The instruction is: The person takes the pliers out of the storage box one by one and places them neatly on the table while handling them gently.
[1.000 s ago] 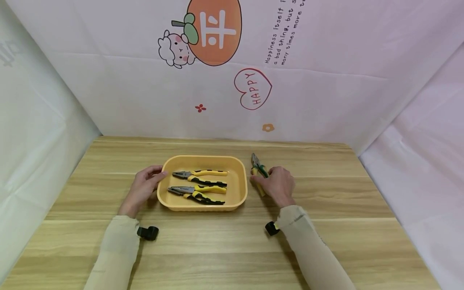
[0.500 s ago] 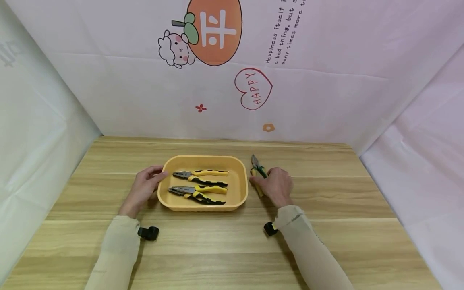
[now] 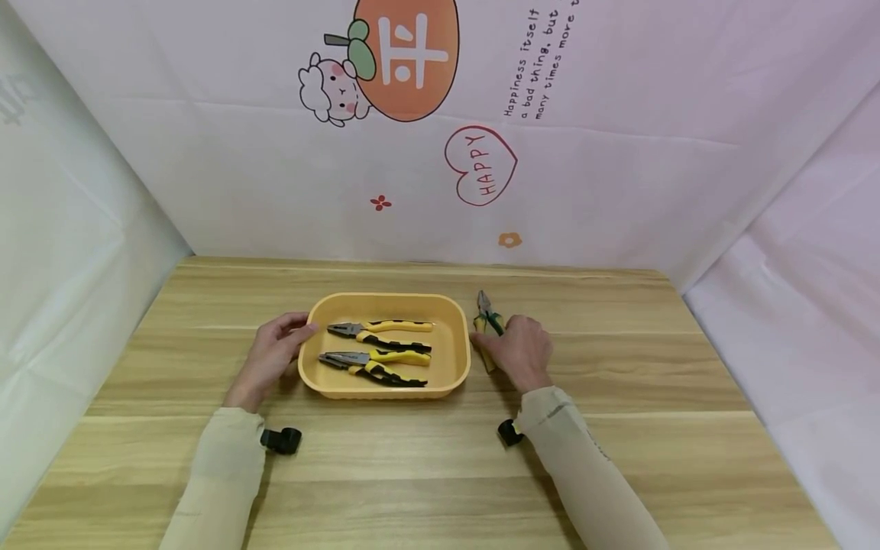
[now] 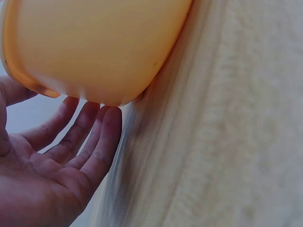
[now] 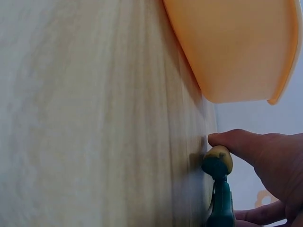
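Wood-grain tabletop [image 3: 385, 489] was bounded by white sheeting [image 3: 639, 84].
The rear sheet [image 3: 261, 176] carried an orange fruit [image 3: 436, 80], a cartoon sheep [image 3: 344, 93], a HAPPY heart [image 3: 483, 166] and black lettering [image 3: 543, 72]. Creased side sheets [image 3: 69, 252] flanked it; lighting was soft, pinkish at right.

One desk [image 3: 385, 473] bears one plastic tray [image 3: 450, 340]. Inside are two yellow-and-black pliers [image 3: 399, 326], one nearer its back edge, one nearer its front. One pair of green-and-yellow pliers [image 3: 491, 322] beside its right edge makes three. Two hands, one left hand [image 3: 268, 355] and one right hand [image 3: 521, 351]; two sleeves [image 3: 223, 466]; two wrist cameras [image 3: 280, 440]. Past the desk's back edge: two printed flowers [image 3: 509, 240], one heart [image 3: 484, 168].
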The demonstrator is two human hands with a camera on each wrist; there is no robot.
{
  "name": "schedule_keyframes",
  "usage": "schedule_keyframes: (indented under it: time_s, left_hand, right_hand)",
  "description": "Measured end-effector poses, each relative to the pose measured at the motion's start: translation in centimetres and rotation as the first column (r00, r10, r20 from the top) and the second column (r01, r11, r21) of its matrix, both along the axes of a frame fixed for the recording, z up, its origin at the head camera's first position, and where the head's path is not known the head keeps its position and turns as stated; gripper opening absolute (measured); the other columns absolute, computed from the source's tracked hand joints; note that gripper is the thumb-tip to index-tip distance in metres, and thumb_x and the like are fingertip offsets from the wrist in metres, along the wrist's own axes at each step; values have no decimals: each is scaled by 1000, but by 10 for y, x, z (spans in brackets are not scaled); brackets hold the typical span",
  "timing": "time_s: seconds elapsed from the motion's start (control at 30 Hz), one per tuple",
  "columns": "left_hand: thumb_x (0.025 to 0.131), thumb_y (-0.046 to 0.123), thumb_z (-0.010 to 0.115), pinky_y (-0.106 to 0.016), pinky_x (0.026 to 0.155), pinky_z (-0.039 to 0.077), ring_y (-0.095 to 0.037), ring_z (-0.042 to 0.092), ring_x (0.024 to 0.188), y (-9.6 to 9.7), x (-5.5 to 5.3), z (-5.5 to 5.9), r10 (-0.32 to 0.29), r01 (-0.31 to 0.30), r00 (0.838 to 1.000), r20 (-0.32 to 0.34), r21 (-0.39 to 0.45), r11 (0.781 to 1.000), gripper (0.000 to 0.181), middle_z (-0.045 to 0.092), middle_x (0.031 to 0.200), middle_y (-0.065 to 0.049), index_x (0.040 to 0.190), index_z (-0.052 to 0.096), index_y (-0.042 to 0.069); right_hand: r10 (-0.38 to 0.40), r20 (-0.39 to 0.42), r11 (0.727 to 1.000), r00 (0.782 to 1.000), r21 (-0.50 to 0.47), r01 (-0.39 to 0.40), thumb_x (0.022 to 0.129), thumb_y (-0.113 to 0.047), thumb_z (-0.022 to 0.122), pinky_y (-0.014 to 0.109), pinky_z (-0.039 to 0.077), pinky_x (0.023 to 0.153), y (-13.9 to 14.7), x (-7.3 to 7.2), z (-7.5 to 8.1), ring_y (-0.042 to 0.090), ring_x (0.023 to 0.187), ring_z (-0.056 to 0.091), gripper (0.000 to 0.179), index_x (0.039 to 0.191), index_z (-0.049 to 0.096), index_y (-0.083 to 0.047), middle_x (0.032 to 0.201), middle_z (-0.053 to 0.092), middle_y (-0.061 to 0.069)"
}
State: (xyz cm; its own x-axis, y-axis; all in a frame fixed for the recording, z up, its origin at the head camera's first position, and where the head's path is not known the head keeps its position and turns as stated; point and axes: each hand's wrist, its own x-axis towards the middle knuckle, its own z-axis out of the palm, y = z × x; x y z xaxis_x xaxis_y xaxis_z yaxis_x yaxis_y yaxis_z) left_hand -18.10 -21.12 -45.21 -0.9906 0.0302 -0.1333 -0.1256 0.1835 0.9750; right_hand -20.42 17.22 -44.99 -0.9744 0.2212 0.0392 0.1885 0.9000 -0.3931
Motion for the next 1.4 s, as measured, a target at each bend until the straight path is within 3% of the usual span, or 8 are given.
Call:
schedule_keyframes:
  time_s: [0.57, 0.77, 0.87, 1.0, 1.07, 1.4]
  left_hand:
    - [106, 25, 58, -23, 83, 57, -18, 64, 105, 0, 0, 1, 5, -5, 1000, 14, 1, 1000, 50, 52, 136, -26, 144, 49, -7]
    - [105, 27, 59, -24, 84, 57, -16, 64, 104, 1, 1, 2, 2, -2, 1000, 11, 10, 1000, 52, 52, 136, -26, 144, 49, -7]
    - [105, 27, 59, -24, 84, 57, -15, 64, 104, 1, 1, 3, -2, 2, 1000, 11, 18, 1000, 53, 52, 136, -27, 144, 48, -7]
    - [105, 26, 59, -23, 84, 57, -15, 64, 104, 1, 1, 3, -5, 5, 1000, 10, 15, 1000, 53, 52, 137, -27, 145, 47, -7]
    - [106, 26, 58, -23, 84, 57, -15, 63, 105, 1, 1, 3, -7, 7, 1000, 11, 12, 1000, 53, 52, 137, -27, 145, 47, -7]
    - [106, 25, 58, -23, 83, 57, -16, 63, 105, 1, 0, 2, -5, 5, 1000, 12, 6, 1000, 52, 52, 137, -26, 146, 46, -7]
  right_hand:
    - [27, 12, 999, 1000, 46, -27, 76, -71, 77, 27, 26, 45, -1, -1, -3, 14, 53, 31, 71, 64, 39, -11, 63, 35, 2]
    - [38, 27, 999, 999, 4, -38, 78, -73, 73, 29, 31, 47, 3, 3, 1, 18, 58, 39, 69, 70, 45, -10, 68, 41, 5]
    - [32, 18, 999, 999, -17, -32, 81, -69, 74, 32, 39, 49, 3, 5, 6, 22, 63, 49, 66, 80, 57, -5, 75, 53, 10]
    - [38, -10, 999, 999, -18, -38, 84, -63, 74, 38, 51, 57, 2, 9, 16, 30, 76, 61, 69, 107, 67, 2, 97, 66, 17]
    - [57, -37, 998, 998, -24, -58, 86, -60, 74, 40, 53, 59, 1, 11, 20, 31, 78, 63, 69, 113, 68, 3, 101, 67, 18]
    - [168, -177, 982, 970, -61, -181, 91, -43, 76, 42, 52, 63, -6, 24, 45, 30, 80, 62, 50, 114, 70, 0, 98, 67, 17]
